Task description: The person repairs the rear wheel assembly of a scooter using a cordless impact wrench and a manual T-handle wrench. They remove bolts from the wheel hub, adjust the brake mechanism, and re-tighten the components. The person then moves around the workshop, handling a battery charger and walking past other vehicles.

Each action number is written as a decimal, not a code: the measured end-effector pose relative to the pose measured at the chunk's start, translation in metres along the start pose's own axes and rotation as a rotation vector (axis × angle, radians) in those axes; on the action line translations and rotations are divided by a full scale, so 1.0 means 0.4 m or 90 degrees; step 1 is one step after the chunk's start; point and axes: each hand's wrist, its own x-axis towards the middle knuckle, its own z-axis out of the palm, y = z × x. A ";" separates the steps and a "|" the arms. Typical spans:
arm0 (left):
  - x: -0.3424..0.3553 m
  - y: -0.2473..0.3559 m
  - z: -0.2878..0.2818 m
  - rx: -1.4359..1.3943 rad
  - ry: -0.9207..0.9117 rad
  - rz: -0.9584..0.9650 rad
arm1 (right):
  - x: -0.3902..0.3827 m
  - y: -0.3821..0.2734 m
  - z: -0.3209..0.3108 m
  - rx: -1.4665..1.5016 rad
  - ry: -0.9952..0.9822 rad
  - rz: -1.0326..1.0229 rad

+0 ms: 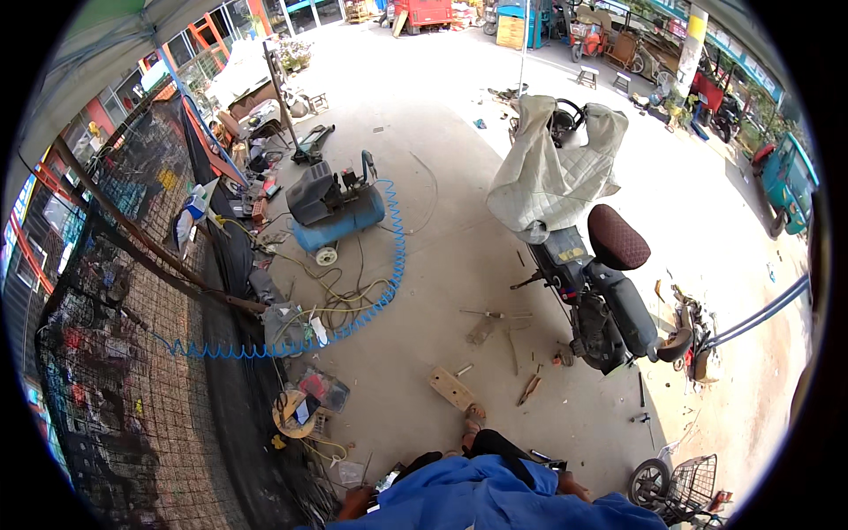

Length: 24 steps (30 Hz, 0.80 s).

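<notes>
My left hand (355, 503) hangs low at the bottom edge, beside a small whitish thing (385, 482) that I cannot make out. On the other side of my blue top (477, 499), my right hand (573, 488) is partly covered by the cloth. A small dark object (551, 461) lies close to it; whether the hand touches it is unclear. The fingers of both hands are too small and hidden to read. Ahead to the right stands an electric scooter (625, 314) with a brown quilted seat (618, 237) and a pale quilted cover (552, 168) over its front.
A blue air compressor (340, 230) stands ahead left, its coiled blue hose (399, 256) curving across the floor. By my sandalled foot (474, 419) lies a wooden board (451, 389). Pliers (529, 389) and loose tools are scattered nearby. A mesh fence (132, 371) runs along the left.
</notes>
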 end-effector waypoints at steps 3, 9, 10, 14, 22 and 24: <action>-0.084 0.253 0.223 0.026 0.147 0.010 | 0.032 -0.001 -0.147 0.094 0.075 -0.080; -0.055 0.311 0.218 0.072 0.138 0.044 | 0.094 -0.076 -0.436 -0.203 0.027 -0.217; -0.047 0.315 0.211 0.072 0.141 0.035 | 0.108 -0.077 -0.443 -0.164 0.028 -0.216; -0.015 0.294 0.135 0.062 0.156 -0.015 | 0.162 -0.061 -0.390 0.181 -0.006 -0.260; 0.026 0.288 -0.069 -0.031 0.218 -0.041 | 0.159 -0.343 -0.517 -0.112 0.008 -0.223; 0.023 0.280 -0.107 -0.060 0.228 -0.044 | 0.202 -0.377 -0.532 -0.104 0.030 -0.242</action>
